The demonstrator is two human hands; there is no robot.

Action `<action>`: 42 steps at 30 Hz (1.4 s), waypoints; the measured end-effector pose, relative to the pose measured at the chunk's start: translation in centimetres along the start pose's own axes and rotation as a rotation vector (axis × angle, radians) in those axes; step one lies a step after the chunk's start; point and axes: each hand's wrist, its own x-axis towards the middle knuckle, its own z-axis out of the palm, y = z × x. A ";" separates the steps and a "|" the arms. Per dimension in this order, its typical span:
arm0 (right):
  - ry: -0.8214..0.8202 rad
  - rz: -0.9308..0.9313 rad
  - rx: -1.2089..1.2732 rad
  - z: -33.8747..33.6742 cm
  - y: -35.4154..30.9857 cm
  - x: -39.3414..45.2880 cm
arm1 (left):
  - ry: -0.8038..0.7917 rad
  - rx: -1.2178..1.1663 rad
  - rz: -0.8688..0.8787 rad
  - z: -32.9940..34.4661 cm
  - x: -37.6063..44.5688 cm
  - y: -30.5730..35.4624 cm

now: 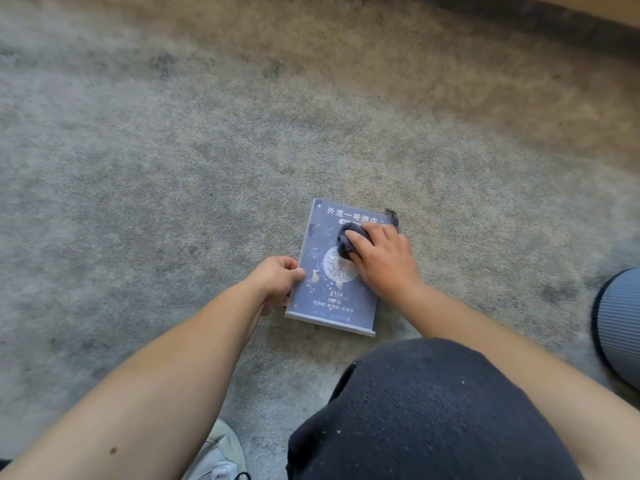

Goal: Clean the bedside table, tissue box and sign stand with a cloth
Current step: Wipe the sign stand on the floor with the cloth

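The sign stand, a clear frame around a dark blue printed card, lies flat on the grey carpet with its base strip toward me. My left hand grips its left edge, thumb on the face. My right hand holds a bunched dark cloth and presses it onto the upper middle of the card. A corner of the cloth sticks out past the sign's top right edge. No bedside table or tissue box is in view.
Carpet fills most of the view. My knee in dark trousers is just below the sign. A light shoe shows at the bottom edge. A grey ribbed round object sits at the right edge.
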 end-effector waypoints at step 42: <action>0.048 0.230 0.106 -3.5 3.8 -3.0 | -0.037 -0.142 -0.065 0.8 -0.4 0.0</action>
